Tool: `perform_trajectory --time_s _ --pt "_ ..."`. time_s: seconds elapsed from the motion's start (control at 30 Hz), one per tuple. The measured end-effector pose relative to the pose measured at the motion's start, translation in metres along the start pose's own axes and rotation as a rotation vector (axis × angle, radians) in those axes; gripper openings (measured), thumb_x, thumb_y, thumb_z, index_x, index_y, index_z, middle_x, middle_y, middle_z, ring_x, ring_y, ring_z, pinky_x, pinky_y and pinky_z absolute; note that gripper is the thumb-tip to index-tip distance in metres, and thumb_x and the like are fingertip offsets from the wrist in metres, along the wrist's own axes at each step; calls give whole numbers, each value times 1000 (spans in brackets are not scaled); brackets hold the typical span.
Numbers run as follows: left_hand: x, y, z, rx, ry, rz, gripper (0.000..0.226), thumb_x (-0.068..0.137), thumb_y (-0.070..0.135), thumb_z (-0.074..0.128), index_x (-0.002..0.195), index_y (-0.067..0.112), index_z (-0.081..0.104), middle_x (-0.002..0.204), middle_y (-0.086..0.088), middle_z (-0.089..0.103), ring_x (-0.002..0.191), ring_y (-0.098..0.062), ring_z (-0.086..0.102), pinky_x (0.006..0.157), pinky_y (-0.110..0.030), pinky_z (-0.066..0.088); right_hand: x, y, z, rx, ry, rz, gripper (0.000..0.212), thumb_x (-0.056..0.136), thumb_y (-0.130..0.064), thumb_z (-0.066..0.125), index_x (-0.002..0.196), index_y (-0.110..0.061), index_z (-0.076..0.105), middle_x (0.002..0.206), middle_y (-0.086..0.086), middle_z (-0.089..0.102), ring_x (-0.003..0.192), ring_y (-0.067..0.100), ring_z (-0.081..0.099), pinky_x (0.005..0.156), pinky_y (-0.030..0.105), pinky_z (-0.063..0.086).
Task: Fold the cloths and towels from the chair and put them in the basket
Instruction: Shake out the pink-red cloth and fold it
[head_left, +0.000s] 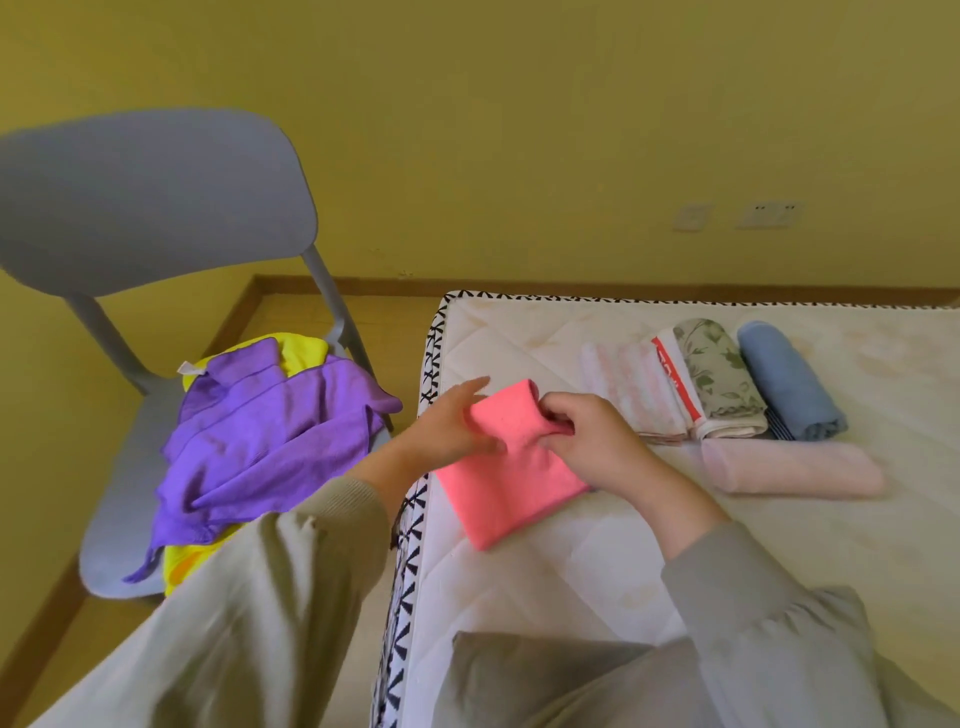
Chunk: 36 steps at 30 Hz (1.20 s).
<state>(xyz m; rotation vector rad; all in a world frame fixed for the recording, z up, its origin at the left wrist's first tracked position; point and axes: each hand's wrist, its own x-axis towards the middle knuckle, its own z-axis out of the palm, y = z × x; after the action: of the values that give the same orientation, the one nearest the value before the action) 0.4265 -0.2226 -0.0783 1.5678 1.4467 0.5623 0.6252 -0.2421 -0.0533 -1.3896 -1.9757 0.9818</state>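
One wide mattress carries five folded cloths at its far right. Left of it, the grey chair holds a crumpled purple cloth lying over a yellow cloth. Near the mattress's left edge lies the pink cloth, partly folded. My left hand pinches its left side, and my right hand curls round its top fold.

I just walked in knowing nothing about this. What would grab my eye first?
A bright pink cloth, held by the left hand and right hand, lies near the left edge of the mattress. To its left, a crumpled purple cloth spills over a yellow cloth on the grey chair. Folded towels sit in a row beyond the right hand.
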Motion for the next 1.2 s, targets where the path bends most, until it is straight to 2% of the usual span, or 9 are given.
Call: perform_trajectory --time_s 0.1,0.27,0.4,0.5,0.63,0.77,0.97,1.03,1.2 --pt "-10 18 -15 106 -134 22 25 71 18 82 92 17 68 81 5 62 82 -12 55 75 -26 41 -6 -16 -12 8 10 -41 31 72 3 60 69 -28 61 69 -8 61 64 0 50 59 18 37" --pt "-28 34 -21 -155 -251 -26 10 79 15 76 86 21 71 91 -3 74 86 -21 69 85 -33 54 -11 -16 -35 318 17 39 6 79 -27 73 79 -21 71 78 -3 72 76 10 67 68 24 51" --pt "-38 39 -14 -435 -249 -54 10 85 10 68 92 16 67 86 -1 74 80 -18 70 72 -29 56 -20 27 -35 1038 -17 469 73 80 -70 39 91 -6 72 82 13 70 76 26 66 65 32 50" --pt "-41 40 -8 -663 -189 -83 13 86 9 63 98 12 65 88 -4 74 81 -19 71 69 -29 56 -26 54 -15 1397 57 689 66 73 -74 52 80 -12 74 89 15 70 83 30 68 74 43 52" --pt "-37 35 -3 -824 -39 -154 17 88 12 63 105 11 63 94 -7 73 85 -23 70 72 -34 55 -20 53 7 1377 -74 683 88 65 -86 42 95 -9 71 97 15 65 96 30 60 90 43 43" --pt "-35 22 3 -856 90 -268 14 90 9 61 104 7 62 93 -11 71 82 -26 69 73 -38 55 -16 46 10 1397 -146 621 83 68 -71 49 112 -4 69 119 16 64 112 30 61 95 45 45" --pt "-34 0 11 -899 45 -522 13 93 9 56 105 3 56 98 -14 65 88 -27 62 76 -40 50 -13 38 3 968 -212 591 25 83 -9 60 107 -3 64 90 7 72 81 16 67 70 26 53" --pt "-33 -9 15 -896 23 -560 8 92 7 57 100 5 56 98 -14 64 87 -26 61 67 -37 49 -11 40 0 925 -253 630 21 87 -3 56 107 -5 64 94 9 70 85 19 66 76 30 52" --pt "-27 -45 37 -270 225 -430 29 82 -8 53 59 10 55 55 -8 51 60 -23 51 64 -36 48 -12 58 22 504 -63 686 24 85 17 49 95 1 63 83 11 61 77 23 57 57 25 47"
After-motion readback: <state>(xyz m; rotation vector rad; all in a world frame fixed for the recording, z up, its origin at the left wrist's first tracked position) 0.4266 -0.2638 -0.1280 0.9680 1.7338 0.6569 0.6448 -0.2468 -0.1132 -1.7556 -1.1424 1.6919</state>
